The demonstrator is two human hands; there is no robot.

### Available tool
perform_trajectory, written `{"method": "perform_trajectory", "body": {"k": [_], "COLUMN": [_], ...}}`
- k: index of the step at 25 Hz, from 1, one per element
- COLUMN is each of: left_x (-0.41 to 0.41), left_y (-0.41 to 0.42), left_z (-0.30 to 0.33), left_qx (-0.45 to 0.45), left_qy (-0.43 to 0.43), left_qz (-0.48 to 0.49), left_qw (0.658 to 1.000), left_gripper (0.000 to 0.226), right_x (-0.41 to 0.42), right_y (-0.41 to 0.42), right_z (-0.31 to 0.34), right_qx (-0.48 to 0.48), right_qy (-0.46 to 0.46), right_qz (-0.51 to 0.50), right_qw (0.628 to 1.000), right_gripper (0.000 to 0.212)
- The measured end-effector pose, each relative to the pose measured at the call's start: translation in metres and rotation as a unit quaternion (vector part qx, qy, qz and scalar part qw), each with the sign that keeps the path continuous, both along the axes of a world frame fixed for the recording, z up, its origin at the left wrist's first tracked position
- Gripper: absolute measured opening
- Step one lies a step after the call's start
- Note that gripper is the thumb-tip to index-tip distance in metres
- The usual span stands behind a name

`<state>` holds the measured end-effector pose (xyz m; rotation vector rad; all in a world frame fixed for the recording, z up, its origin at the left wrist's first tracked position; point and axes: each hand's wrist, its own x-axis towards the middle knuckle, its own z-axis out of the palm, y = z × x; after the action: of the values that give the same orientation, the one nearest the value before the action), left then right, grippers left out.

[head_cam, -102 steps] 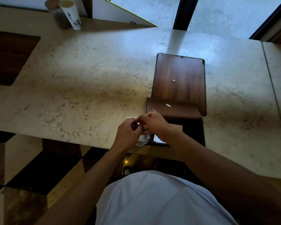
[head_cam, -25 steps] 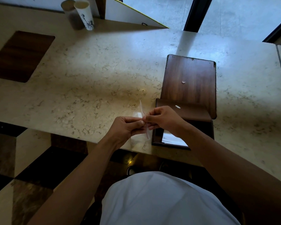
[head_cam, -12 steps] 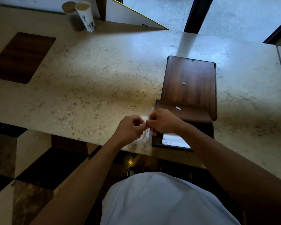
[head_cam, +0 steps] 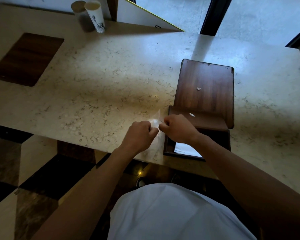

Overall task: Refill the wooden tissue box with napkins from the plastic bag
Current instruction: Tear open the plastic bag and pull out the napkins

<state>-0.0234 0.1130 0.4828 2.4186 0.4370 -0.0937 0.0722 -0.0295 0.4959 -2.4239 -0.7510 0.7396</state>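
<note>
A person in a white shirt (head_cam: 177, 213) leans over a marble surface (head_cam: 102, 87), both hands curled into loose fists and pinching a clear plastic bag (head_cam: 155, 122) between them. The left hand (head_cam: 139, 134) and right hand (head_cam: 177, 128) sit knuckle to knuckle near the surface's front edge, the thin film bunched and hard to make out against the pale stone. Just right of the hands stands the wooden tissue box (head_cam: 197, 144), open, with white napkins (head_cam: 185, 148) showing inside; the right wrist crosses over its opening. Its hinged lid (head_cam: 206, 89) lies flat behind it, flecked with small white scraps. Farther off, two paper cups (head_cam: 93, 16) stand at the back edge, and a dark wooden panel (head_cam: 26, 58) lies at far left. Checkered floor (head_cam: 24, 179) shows below.
</note>
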Motion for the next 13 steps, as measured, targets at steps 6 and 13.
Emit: {"method": "perform_trajectory", "body": {"k": [6, 13], "left_x": [-0.008, -0.010], "left_y": [0.027, 0.019], "left_z": [0.006, 0.007], "left_qx": [0.073, -0.045], "left_qy": [0.058, 0.028], "left_qz": [0.012, 0.090], "left_qw": [0.996, 0.994], "left_gripper": [0.042, 0.046], "right_x": [0.010, 0.011], "right_y": [-0.014, -0.010], "right_z": [0.004, 0.011], "right_qx": [-0.065, -0.060], "right_qy": [-0.095, -0.072], "right_qz": [-0.022, -0.076], "right_qw": [0.993, 0.993], "right_gripper": [0.035, 0.041]}}
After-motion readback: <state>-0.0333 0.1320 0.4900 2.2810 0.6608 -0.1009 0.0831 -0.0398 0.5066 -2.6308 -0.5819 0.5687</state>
